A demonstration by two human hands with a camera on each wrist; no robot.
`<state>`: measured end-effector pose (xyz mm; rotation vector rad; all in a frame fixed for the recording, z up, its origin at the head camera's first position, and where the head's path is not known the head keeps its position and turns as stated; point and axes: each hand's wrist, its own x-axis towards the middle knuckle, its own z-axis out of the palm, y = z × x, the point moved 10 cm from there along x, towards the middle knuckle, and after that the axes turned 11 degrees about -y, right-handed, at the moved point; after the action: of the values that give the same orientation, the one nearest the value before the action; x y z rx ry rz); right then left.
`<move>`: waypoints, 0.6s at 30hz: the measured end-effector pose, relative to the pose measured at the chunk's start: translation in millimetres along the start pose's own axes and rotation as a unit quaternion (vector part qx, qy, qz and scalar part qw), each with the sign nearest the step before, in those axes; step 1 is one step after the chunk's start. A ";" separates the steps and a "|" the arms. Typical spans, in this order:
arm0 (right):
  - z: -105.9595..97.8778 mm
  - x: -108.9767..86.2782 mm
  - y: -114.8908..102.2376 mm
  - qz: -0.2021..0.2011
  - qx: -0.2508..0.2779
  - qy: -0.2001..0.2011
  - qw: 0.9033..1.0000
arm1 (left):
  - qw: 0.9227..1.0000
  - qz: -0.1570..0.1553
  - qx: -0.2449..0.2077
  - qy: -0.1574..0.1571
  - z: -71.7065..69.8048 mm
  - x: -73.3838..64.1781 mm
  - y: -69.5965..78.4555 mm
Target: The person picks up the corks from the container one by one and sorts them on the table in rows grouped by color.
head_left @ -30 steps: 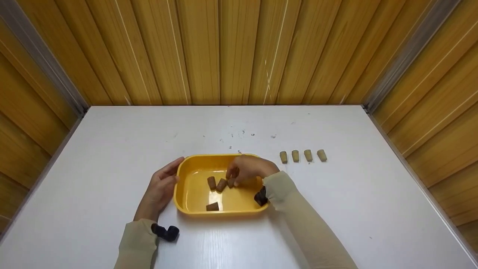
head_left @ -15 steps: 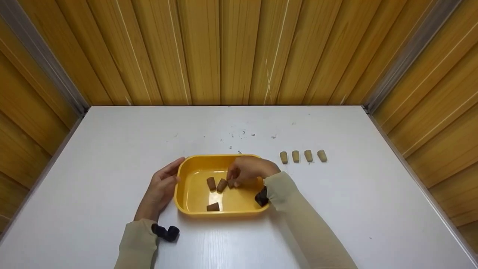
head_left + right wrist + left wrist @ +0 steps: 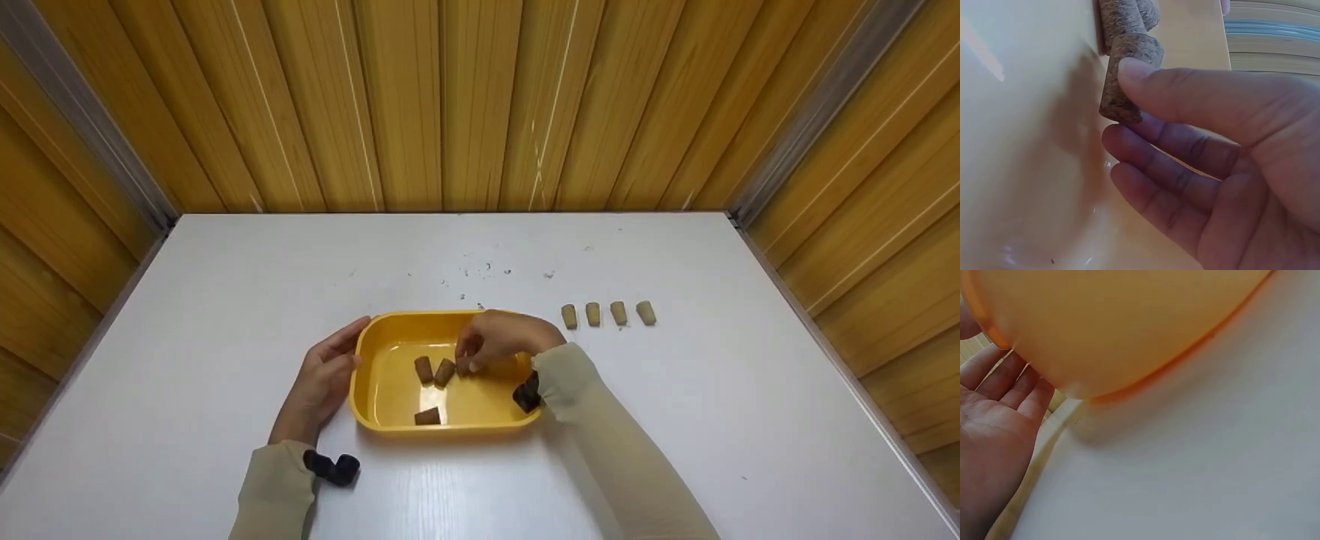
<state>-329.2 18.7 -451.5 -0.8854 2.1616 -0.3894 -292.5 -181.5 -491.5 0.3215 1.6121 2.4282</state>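
A yellow tray (image 3: 480, 429) stands on the white table, with several brown tapered cork stoppers lying in it. My right hand (image 3: 499, 341) reaches inside and pinches one cork stopper (image 3: 1123, 93) between thumb and index finger; its other fingers are loosely bent. Two stoppers, the left one (image 3: 424, 369) and the middle one (image 3: 444, 373), lie beside the pinched one. Another stopper (image 3: 427, 416) is by the near wall. My left hand (image 3: 321, 379) rests against the tray's left side, its fairly straight fingers (image 3: 1002, 377) touching the outer wall.
Several pale tapered stoppers (image 3: 618, 313) lie in a row on the table (image 3: 750, 420), right of the tray. Dark specks (image 3: 487, 268) mark the surface behind it. Wood-patterned panels (image 3: 480, 105) border the back and sides.
The leftmost stopper in the tray has shifted very slightly to the left. Both hands keep nearly the same place and hold.
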 end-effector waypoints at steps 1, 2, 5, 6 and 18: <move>-0.3 -0.5 -0.8 -0.003 -0.003 -0.001 1.000 | 1.000 -0.001 -0.003 0.001 -0.3 0.0 -0.4; -0.5 -0.9 -1.7 -0.006 -0.007 -0.001 1.000 | 1.000 -0.001 -0.006 0.003 -0.6 -0.1 -0.6; -1.5 -2.7 -5.7 -0.019 -0.020 -0.003 1.000 | 1.000 -0.002 -0.015 0.006 -0.8 -0.3 -0.9; -2.0 -3.3 -6.6 -0.023 -0.025 -0.003 0.999 | 1.000 -0.002 -0.017 0.005 -0.6 -0.4 -1.0; -13.5 -15.2 -13.2 -0.041 -0.004 0.011 0.999 | 1.000 -0.002 -0.008 0.005 0.7 -0.7 0.1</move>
<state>-325.8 19.9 -427.5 -0.9807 2.1532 -0.4332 -291.6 -181.0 -491.2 0.3035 1.5957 2.4413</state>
